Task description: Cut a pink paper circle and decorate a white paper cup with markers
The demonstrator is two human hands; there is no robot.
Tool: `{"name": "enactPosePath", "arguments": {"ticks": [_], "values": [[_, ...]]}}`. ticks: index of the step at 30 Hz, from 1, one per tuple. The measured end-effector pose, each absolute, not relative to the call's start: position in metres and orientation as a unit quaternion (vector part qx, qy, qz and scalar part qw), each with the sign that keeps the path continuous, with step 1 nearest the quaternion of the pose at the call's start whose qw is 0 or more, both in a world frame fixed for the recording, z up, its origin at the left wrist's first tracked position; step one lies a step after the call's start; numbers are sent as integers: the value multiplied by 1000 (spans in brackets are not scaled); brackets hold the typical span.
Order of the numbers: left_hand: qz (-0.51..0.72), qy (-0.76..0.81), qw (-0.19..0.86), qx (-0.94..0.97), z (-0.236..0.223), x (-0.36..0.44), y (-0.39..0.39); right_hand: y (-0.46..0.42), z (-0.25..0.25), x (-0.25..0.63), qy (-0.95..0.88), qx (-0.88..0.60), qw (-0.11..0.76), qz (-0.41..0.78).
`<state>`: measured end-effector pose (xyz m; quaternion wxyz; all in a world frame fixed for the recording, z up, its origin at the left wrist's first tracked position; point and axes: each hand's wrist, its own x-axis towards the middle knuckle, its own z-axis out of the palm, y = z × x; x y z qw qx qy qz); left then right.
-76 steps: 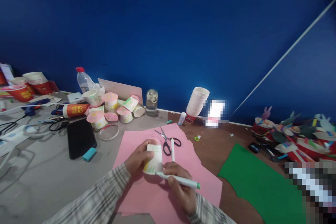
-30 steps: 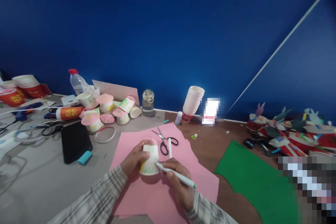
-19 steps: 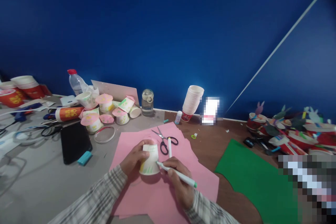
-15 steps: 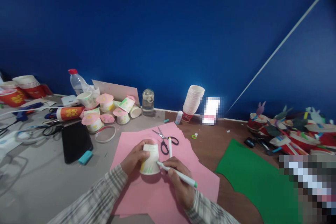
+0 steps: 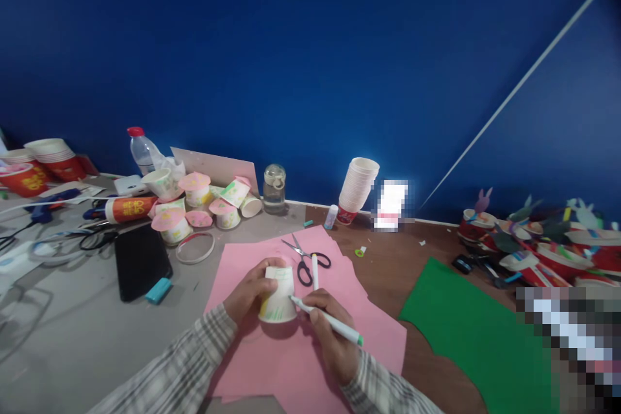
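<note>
My left hand (image 5: 252,291) is closed round a white paper cup (image 5: 280,294) turned upside down, rim toward me. Green strokes run along the cup near its rim, with a yellow patch at its left side. In my right hand (image 5: 332,330) is a white marker pen (image 5: 342,328) with a green end, its tip at the cup's right side. Beneath both hands lie sheets of pink paper (image 5: 369,343). Just beyond my right hand are a pair of scissors (image 5: 305,262) with black handles and a second white marker (image 5: 315,272) with a yellow end.
Several decorated paper cups (image 5: 172,223) stand left, behind a black tablet-like slab (image 5: 141,263) and a blue eraser-like block (image 5: 158,291). A water bottle (image 5: 274,191), glue stick (image 5: 331,217) and cup stack (image 5: 358,187) line the wall. Green paper (image 5: 480,336) lies right, near red cup crafts (image 5: 548,259).
The cup has tipped so its rim shows lower, and more green strokes are on it. The marker tip has shifted up from the rim to the cup's side. The view has swung slightly right.
</note>
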<state>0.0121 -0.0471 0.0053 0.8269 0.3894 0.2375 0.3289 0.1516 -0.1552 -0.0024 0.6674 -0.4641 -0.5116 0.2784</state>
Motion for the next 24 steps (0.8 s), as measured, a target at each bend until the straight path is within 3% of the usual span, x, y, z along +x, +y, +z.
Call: {"name": "enactPosePath", "arguments": {"ticks": [24], "values": [[330, 238, 820, 402, 5, 11, -47, -158, 3, 152, -532, -466, 654, 267]]}}
